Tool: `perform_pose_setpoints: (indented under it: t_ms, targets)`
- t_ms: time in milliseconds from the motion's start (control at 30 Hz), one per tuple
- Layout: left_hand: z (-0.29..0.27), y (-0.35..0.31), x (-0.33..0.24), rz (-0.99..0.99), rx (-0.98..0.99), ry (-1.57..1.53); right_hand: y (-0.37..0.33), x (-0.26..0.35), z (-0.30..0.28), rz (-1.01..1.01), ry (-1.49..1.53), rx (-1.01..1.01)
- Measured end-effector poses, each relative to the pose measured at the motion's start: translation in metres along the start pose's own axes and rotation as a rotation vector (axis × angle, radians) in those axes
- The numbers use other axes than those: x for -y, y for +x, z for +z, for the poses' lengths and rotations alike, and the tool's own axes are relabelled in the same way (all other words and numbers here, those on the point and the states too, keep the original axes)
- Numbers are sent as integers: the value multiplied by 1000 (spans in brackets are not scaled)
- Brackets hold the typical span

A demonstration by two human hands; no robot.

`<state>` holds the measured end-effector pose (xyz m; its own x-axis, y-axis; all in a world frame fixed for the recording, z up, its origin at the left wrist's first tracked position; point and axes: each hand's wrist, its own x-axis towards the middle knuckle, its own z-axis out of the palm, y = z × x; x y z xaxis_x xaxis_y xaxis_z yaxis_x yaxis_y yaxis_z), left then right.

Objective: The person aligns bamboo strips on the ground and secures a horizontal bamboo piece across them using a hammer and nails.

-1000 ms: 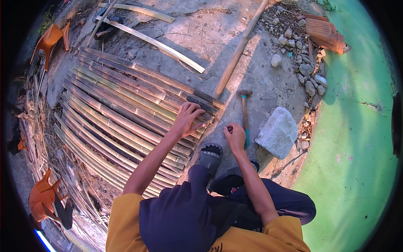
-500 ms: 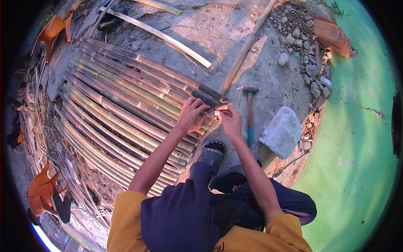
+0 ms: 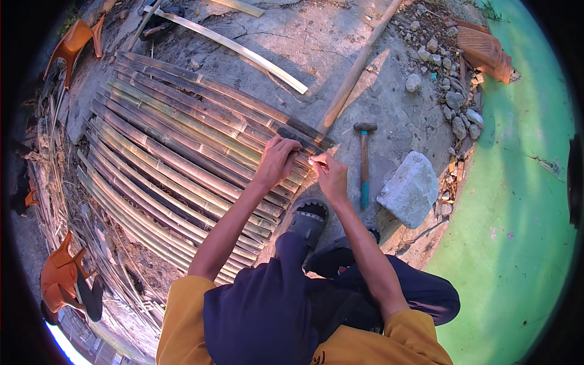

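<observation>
Bamboo slats point(image 3: 176, 155) lie side by side on the ground in a wide panel. At the panel's right end, my left hand point(image 3: 278, 163) rests by the slat tips with its fingers curled and closed; what they grip is hidden. My right hand point(image 3: 330, 177) is beside it, thumb and fingers pinched together. A small whitish bit point(image 3: 311, 162) shows at those fingertips, too small to name. Just beyond both hands lies a short dark piece point(image 3: 298, 139) across the slat ends. To the right of my right hand, a hammer point(image 3: 364, 164) with a wood and teal handle lies on the ground.
A pale stone block point(image 3: 409, 190) sits right of the hammer, near a green floor point(image 3: 511, 201). A long wooden pole point(image 3: 359, 70) stretches away from the slats. Rubble point(image 3: 453, 100) and stacked tiles point(image 3: 483, 52) lie far right. Orange chairs point(image 3: 74, 45) stand left; a person point(image 3: 61, 286) sits there.
My right hand has dipped slightly toward me, its fingers closing tighter in the pinch. My left hand has shifted a little and its fingers are more bunched. The slats and hammer stay put.
</observation>
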<state>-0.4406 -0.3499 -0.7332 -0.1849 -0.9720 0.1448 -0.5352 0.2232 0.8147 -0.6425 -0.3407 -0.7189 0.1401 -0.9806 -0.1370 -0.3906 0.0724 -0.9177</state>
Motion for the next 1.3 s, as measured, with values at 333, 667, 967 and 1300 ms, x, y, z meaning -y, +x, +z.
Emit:
perform_pose_setpoints:
  t_ms: [333, 667, 967, 1300]
  targets:
    - [1, 0, -1, -3, -5, 54, -2, 1, 1, -97, -83, 25]
    - [0, -1, -8, -41, 40, 48, -3, 2, 1, -205, -176, 26]
    - [15, -2, -1, -26, 19, 64, -3, 2, 6, -197, -163, -20]
    - [30, -2, -1, -16, -45, 112, -1, 4, -4, -205, -184, -47]
